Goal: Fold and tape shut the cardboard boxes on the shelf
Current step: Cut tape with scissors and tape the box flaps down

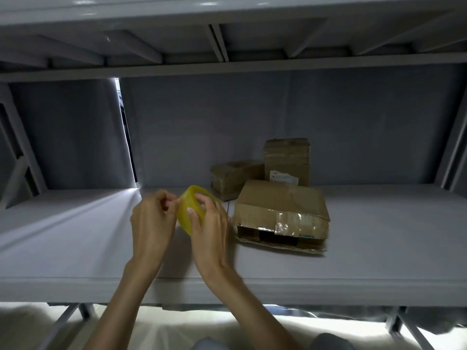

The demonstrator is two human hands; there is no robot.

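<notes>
A yellow roll of tape [188, 210] is held above the grey shelf [101, 238]. My right hand [211, 223] grips the roll, fingers through its hole. My left hand [154, 218] pinches at the roll's left edge. Just right of my hands lies a flat cardboard box [280, 205] with old clear tape on its front and its front end gaping open. Behind it sit a small box [233, 176] and a tall upright box [286, 157] with a white label.
The upper shelf's underside [227, 34] hangs low overhead. Slanted metal uprights stand at the left [15, 152] and right [452, 147] ends. A bright gap [126, 137] splits the grey back wall. Below the shelf edge is a pale floor covering.
</notes>
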